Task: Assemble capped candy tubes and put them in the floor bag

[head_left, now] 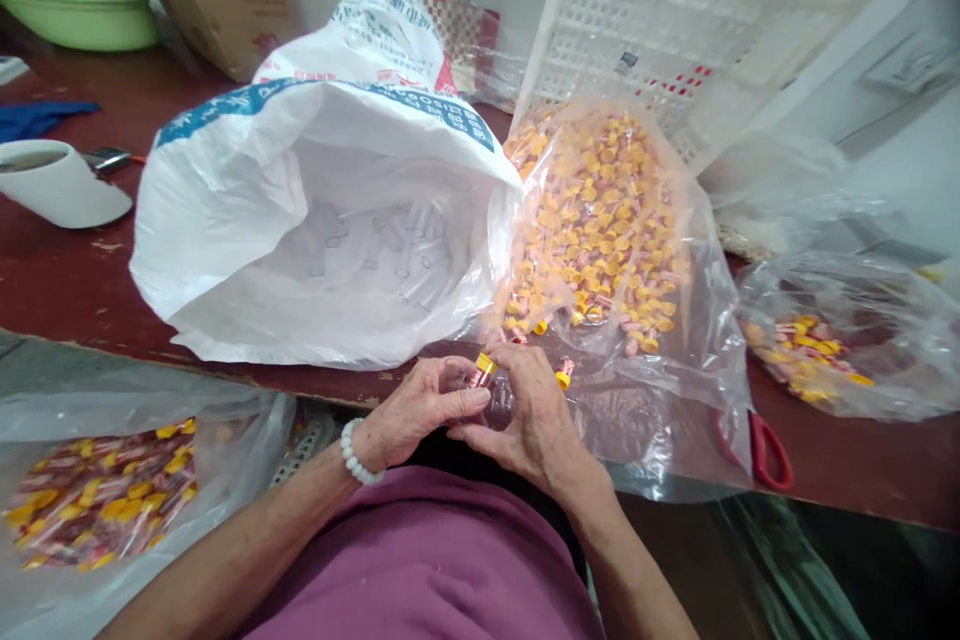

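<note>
Just above my lap, at the table's front edge, a small bottle with a yellow cap and a red label [481,371] is between my two hands. The thumb and fingers of my left hand [420,405] pinch its lower end. My right hand [536,415] has its fingertips on the capped end. Another small yellow-capped piece [564,374] lies on the plastic just right of my right hand. Beyond it spreads a transparent bag of many yellow-and-red pieces [600,210]. A white sack [225,250] gapes open behind my left hand, with several transparent tubes [420,240] inside.
Red-handled scissors [770,455] lie at the table's right front edge, partly under plastic. A smaller bag of pieces [810,345] is farther right. Filled plastic [105,490] sits low at left. A white cup [64,185], green basin [82,15] and white crate [675,10] stand around.
</note>
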Demonstrator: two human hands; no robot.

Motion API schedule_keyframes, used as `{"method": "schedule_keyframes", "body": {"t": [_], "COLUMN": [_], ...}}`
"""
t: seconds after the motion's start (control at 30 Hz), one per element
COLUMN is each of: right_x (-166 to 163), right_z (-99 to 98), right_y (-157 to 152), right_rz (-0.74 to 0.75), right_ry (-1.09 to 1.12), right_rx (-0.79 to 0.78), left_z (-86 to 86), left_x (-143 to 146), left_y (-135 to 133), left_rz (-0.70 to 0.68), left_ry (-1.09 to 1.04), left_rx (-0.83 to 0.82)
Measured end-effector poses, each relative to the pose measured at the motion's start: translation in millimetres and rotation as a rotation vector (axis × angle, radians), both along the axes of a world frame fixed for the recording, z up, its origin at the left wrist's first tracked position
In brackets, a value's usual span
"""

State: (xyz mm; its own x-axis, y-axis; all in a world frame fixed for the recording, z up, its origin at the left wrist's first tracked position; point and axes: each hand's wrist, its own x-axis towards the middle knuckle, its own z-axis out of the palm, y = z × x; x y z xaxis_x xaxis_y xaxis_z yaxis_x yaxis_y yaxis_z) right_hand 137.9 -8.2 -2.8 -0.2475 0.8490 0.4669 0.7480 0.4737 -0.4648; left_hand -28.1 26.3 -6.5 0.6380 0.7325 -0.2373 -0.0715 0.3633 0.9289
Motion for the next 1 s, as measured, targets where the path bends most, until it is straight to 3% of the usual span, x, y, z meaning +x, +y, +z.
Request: {"method": "schedule_keyframes", "body": {"t": [0.07,0.2,0.37,0.5,0.63,0.73,0.8,1.0], "right_x": [19.5,60.6,75.2,54.9,22.9,7.6,5.2,15.0], "right_z": [-5.8,-33.6,-60.8,-38.3,2.3,19.9,24.9,31.3], "right_y": [-3.7,-5.1,0.9,-6.2,-16.0,-15.5,-13.6,-14.7], "right_rz": [-0.080,-0.470,-0.543,-0.513,-0.242,-0.026,0.037,-0.053], "right_ry": [-0.007,-0.084,0.003,0.196,0.412,0.232,0.115,0.104], "right_rx": [-0.034,-0.086,-0.096,-0.105,-0.079,-0.009,0.017,0.003], "left_z": [0.8,4.5,5.6,7.9,7.0,4.8,3.8,4.8], "left_x": [1.5,3.2,6.2,7.5,11.0,14.4,15.6,15.2], "left_y": [0.2,1.2,-0.4,-0.9,-2.5,-5.1,-6.2,-4.1], "left_rz": [0.027,0.037,0.038,0.065,0.047,0.035,0.031,0.028], "left_ry": [0.001,0.067,0.202,0.288,0.405,0.409,0.376,0.222], "left_rx": [-0.023,0.001,0.167,0.407,0.564,0.582,0.575,0.444]}}
